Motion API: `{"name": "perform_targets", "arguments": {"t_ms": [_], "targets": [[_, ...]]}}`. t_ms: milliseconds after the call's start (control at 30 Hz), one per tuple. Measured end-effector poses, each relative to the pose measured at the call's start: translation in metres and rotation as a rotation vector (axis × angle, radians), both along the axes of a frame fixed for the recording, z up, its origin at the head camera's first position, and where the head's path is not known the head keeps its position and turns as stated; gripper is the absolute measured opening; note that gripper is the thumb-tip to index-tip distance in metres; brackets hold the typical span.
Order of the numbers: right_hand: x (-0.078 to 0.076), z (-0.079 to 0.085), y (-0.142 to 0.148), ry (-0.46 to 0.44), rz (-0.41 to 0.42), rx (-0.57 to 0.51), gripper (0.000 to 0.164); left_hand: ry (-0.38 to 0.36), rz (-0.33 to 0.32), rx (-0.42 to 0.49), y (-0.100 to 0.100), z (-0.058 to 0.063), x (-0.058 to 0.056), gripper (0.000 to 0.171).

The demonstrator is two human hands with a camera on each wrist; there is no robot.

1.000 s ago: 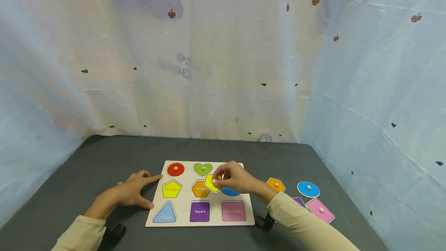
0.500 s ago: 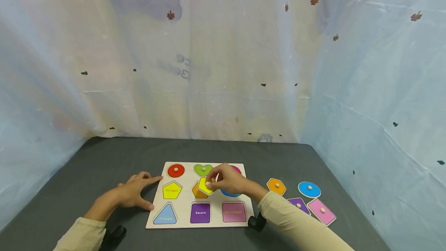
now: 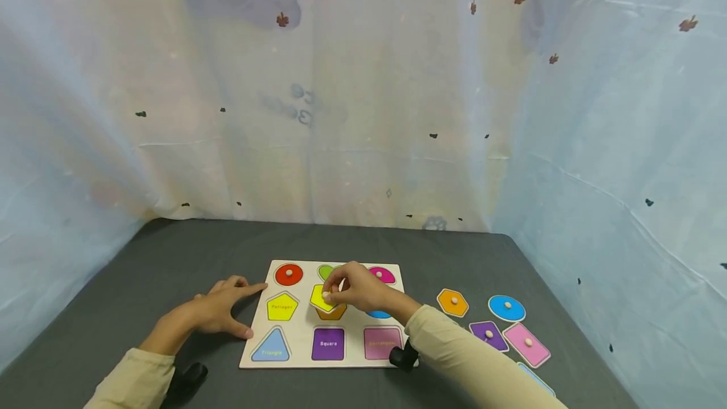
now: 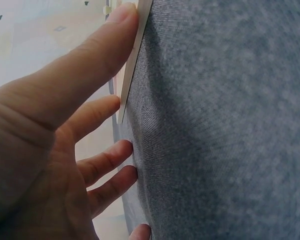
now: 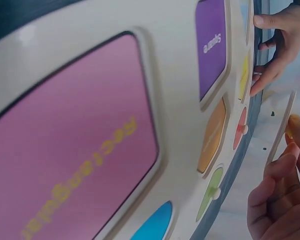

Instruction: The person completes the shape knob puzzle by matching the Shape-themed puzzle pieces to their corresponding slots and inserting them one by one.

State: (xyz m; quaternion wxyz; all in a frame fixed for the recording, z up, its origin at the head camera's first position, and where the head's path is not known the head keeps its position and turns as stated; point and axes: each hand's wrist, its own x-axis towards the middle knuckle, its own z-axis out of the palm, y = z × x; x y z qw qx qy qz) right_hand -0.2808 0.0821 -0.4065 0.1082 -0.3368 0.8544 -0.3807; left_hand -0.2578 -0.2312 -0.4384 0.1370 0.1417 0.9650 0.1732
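A wooden shape puzzle board (image 3: 303, 335) lies on the dark cloth. My right hand (image 3: 358, 288) pinches the small knob of a yellow pentagon piece (image 3: 319, 296), holding it above the board. In the head view the piece overlaps the orange hexagon recess (image 3: 332, 314), right of the yellow pentagon recess (image 3: 282, 307). The right wrist view shows the piece edge-on (image 5: 282, 127), raised off the board. My left hand (image 3: 216, 312) is spread at the board's left side, thumb and index fingertip touching its edge; the other fingers rest near the cloth in the left wrist view.
Red circle (image 3: 288, 274), green heart (image 3: 325, 271) and magenta (image 3: 382, 274) pieces sit along the board's back row. Right of the board lie an orange hexagon (image 3: 452, 303), blue oval (image 3: 507, 308), purple square (image 3: 488, 336), pink rectangle (image 3: 527, 345) and a partly hidden blue piece (image 3: 536, 378).
My right hand has carried the yellow pentagon piece leftward across the board. More of the loose pieces on the right now show from behind the sleeve. The left hand stays at the board's edge.
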Motion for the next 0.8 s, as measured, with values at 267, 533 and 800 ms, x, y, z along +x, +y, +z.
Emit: {"name": "perform_targets", "arguments": {"t_ms": [267,533,800], "targets": [[-0.003,0.007,-0.015,-0.009,0.003,0.039,0.003,0.003,-0.003,0.007,0.000,0.001,0.000,0.101],[-0.005,0.007,-0.028,-0.004,0.029,0.040,0.004,-0.007,0.000,0.003,0.000,0.003,0.002,0.101],[-0.007,-0.001,-0.041,-0.017,0.023,0.043,0.004,-0.011,0.003,0.006,0.002,0.005,0.005,0.100]]}}
